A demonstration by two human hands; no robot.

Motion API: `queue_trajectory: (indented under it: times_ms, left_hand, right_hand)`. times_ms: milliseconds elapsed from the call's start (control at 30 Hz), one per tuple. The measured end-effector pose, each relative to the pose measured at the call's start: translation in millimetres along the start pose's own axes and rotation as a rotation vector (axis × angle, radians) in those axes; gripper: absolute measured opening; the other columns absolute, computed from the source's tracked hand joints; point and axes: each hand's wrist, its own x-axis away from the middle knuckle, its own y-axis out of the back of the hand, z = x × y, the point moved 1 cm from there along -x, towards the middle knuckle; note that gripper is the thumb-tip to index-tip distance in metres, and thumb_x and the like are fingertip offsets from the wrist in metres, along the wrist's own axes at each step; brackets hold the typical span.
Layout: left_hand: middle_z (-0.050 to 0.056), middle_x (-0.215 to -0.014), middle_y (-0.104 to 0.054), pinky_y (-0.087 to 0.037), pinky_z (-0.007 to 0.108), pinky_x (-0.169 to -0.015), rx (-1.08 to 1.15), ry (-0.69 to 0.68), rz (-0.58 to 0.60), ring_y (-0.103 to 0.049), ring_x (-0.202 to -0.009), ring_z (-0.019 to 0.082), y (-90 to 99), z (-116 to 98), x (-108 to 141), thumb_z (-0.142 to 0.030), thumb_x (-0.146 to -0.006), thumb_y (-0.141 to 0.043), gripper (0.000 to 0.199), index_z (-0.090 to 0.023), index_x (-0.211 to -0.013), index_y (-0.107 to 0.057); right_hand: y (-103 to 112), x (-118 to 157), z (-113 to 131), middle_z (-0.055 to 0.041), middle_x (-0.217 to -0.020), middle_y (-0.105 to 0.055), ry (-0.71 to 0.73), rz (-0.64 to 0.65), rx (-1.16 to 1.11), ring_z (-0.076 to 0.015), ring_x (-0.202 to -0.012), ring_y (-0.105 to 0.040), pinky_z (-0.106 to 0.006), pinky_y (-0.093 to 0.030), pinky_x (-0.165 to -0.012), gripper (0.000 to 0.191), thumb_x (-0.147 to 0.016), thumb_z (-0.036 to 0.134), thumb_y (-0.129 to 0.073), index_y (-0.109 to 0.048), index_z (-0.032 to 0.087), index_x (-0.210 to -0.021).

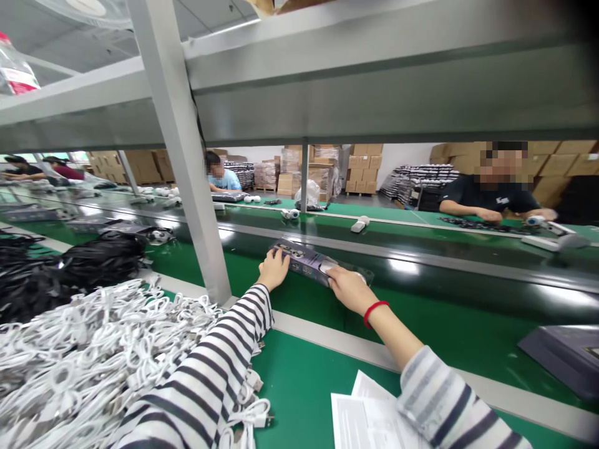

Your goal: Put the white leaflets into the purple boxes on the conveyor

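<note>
Out over the green conveyor, a long dark printed packaging box (306, 262) lies at a slant between my hands. My left hand (274, 269) grips its left end, thumb on the near side and fingers over the top. At the other end my right hand (352, 290), with a red band on the wrist, is closed over the box. A white piece (329, 267) shows by the right fingertips; whether it is inside the box cannot be made out. Clear plastic sticks out past this end. Below my left sleeve spreads a heap of white USB cables (107, 349).
Printed white sheets (369, 415) lie at the front. Black cords (79, 268) are piled at left, and another dark box (566, 358) sits at right. A grey post (180, 149) and overhead shelf (374, 93) frame the space. Co-workers (496, 193) sit across the line.
</note>
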Motion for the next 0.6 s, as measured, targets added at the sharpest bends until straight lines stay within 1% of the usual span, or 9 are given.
queue_trajectory:
  times_ms: [67, 167, 267, 300, 367, 433, 467, 533, 600]
  left_hand:
    - [0.016, -0.144, -0.036, -0.030, 0.052, -0.105, 0.015, -0.001, 0.013, -0.039, -0.130, 0.030, -2.2, 1.5, -0.6, -0.042, -0.095, -0.032, 0.049, -0.020, -0.138, -0.041]
    - [0.016, -0.146, -0.034, -0.029, 0.053, -0.105, 0.048, 0.002, 0.023, -0.037, -0.132, 0.032, -5.6, 4.9, -3.3, -0.042, -0.094, -0.035, 0.049, -0.020, -0.138, -0.041]
    - [0.019, -0.148, -0.030, -0.026, 0.053, -0.107, 0.115, 0.010, 0.025, -0.032, -0.134, 0.034, -10.0, 10.0, -9.0, -0.040, -0.094, -0.038, 0.052, -0.017, -0.140, -0.038]
    - [0.019, -0.149, -0.029, -0.024, 0.051, -0.108, 0.147, 0.003, 0.030, -0.031, -0.135, 0.034, -12.1, 12.0, -11.4, -0.039, -0.093, -0.039, 0.053, -0.015, -0.141, -0.036]
    - [0.018, -0.149, -0.030, -0.023, 0.045, -0.111, 0.221, -0.032, 0.047, -0.028, -0.138, 0.030, -17.0, 16.0, -16.6, -0.035, -0.093, -0.040, 0.055, -0.013, -0.143, -0.032]
    - [0.015, -0.149, -0.033, -0.023, 0.039, -0.113, 0.305, -0.078, 0.065, -0.028, -0.138, 0.025, -22.9, 19.6, -21.6, -0.030, -0.092, -0.041, 0.056, -0.013, -0.144, -0.030]
    - [0.014, -0.148, -0.035, -0.024, 0.037, -0.112, 0.345, -0.091, 0.071, -0.030, -0.137, 0.024, -25.9, 21.3, -23.9, -0.029, -0.092, -0.043, 0.056, -0.013, -0.144, -0.029]
    - [0.015, -0.145, -0.039, -0.028, 0.037, -0.110, 0.410, -0.091, 0.079, -0.037, -0.133, 0.023, -31.3, 24.1, -27.6, -0.027, -0.090, -0.045, 0.059, -0.012, -0.144, -0.028]
    - [0.017, -0.141, -0.043, -0.033, 0.038, -0.108, 0.453, -0.076, 0.091, -0.045, -0.127, 0.025, -35.7, 25.5, -29.4, -0.027, -0.090, -0.046, 0.061, -0.011, -0.145, -0.026]
  right_hand:
    - [9.1, -1.2, -7.3, -0.0096, -0.125, -0.059, -0.036, 0.001, -0.085, -0.0189, -0.112, -0.055, -0.025, -0.039, -0.094, 0.036, -0.092, 0.017, -0.040, -0.058, 0.016, -0.123]
    - [32.7, 0.9, -32.6, -0.0109, -0.121, -0.062, -0.316, 0.053, -0.067, -0.0224, -0.110, -0.057, -0.029, -0.040, -0.093, 0.032, -0.092, 0.023, -0.040, -0.064, 0.017, -0.113]
    - [55.1, 10.1, -64.7, -0.0194, -0.099, -0.068, -0.573, 0.145, -0.005, -0.0283, -0.092, -0.065, -0.036, -0.046, -0.082, 0.041, -0.095, 0.034, -0.034, -0.066, 0.009, -0.103]
    - [59.5, 14.0, -73.1, -0.0208, -0.094, -0.068, -0.634, 0.192, -0.028, -0.0281, -0.084, -0.067, -0.037, -0.048, -0.076, 0.046, -0.095, 0.039, -0.032, -0.064, 0.006, -0.106]
    - [61.6, 21.3, -83.2, -0.0210, -0.098, -0.068, -0.746, 0.295, -0.166, -0.0259, -0.074, -0.068, -0.035, -0.050, -0.066, 0.057, -0.095, 0.050, -0.030, -0.056, 0.004, -0.118]
    - [56.4, 24.4, -83.5, -0.0228, -0.115, -0.062, -0.789, 0.352, -0.351, -0.0272, -0.079, -0.067, -0.035, -0.052, -0.063, 0.067, -0.091, 0.060, -0.033, -0.049, 0.006, -0.127]
    - [51.9, 23.7, -80.9, -0.0243, -0.124, -0.057, -0.780, 0.344, -0.413, -0.0295, -0.085, -0.066, -0.036, -0.052, -0.064, 0.071, -0.089, 0.063, -0.036, -0.048, 0.005, -0.128]
    - [40.4, 18.8, -72.5, -0.0269, -0.131, -0.050, -0.737, 0.291, -0.468, -0.0324, -0.092, -0.065, -0.037, -0.052, -0.070, 0.080, -0.086, 0.067, -0.040, -0.043, 0.003, -0.133]
    - [26.2, 11.6, -61.7, -0.0276, -0.132, -0.049, -0.690, 0.211, -0.539, -0.0314, -0.095, -0.064, -0.038, -0.051, -0.078, 0.088, -0.086, 0.067, -0.038, -0.026, 0.002, -0.143]
